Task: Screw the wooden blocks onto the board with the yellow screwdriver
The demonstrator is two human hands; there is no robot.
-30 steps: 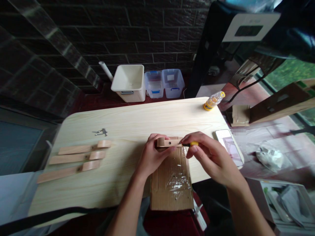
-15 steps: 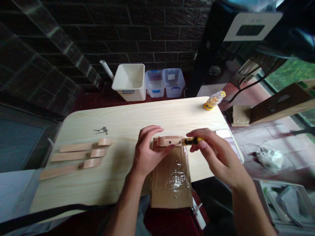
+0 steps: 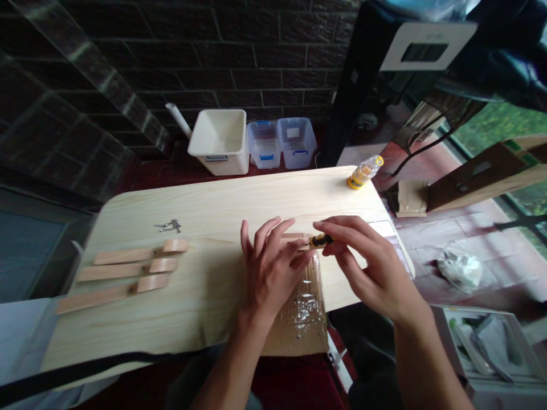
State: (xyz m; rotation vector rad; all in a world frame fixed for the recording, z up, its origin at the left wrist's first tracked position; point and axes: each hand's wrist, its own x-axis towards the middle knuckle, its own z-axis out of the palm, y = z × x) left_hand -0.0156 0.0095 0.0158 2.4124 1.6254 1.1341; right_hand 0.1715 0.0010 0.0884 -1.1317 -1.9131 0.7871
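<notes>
My right hand (image 3: 367, 262) holds a short yellow-and-black screwdriver (image 3: 320, 240) between thumb and fingers, its tip pointing left. The tip meets the front of a light wooden piece (image 3: 294, 235), mostly covered by my left hand. This piece lies at the far end of a taped cardboard box (image 3: 299, 327). Over the wood, my left hand (image 3: 271, 265) brings thumb and index finger close together at the screwdriver's tip, its other fingers raised and spread. What lies between that thumb and finger is hidden.
On the table (image 3: 239, 199) at left lie three wooden strips (image 3: 113, 272) with curved end pieces, and several screws (image 3: 171, 225) behind them. A clear-and-yellow bottle-shaped container (image 3: 365, 172) stands at the back right, with a phone (image 3: 382, 229) nearer. Plastic bins (image 3: 222, 134) stand beyond the table.
My left hand has moved right and over the wooden piece, its thumb and index finger now at the screwdriver's tip. My right hand still holds the screwdriver. The view has shifted slightly.
</notes>
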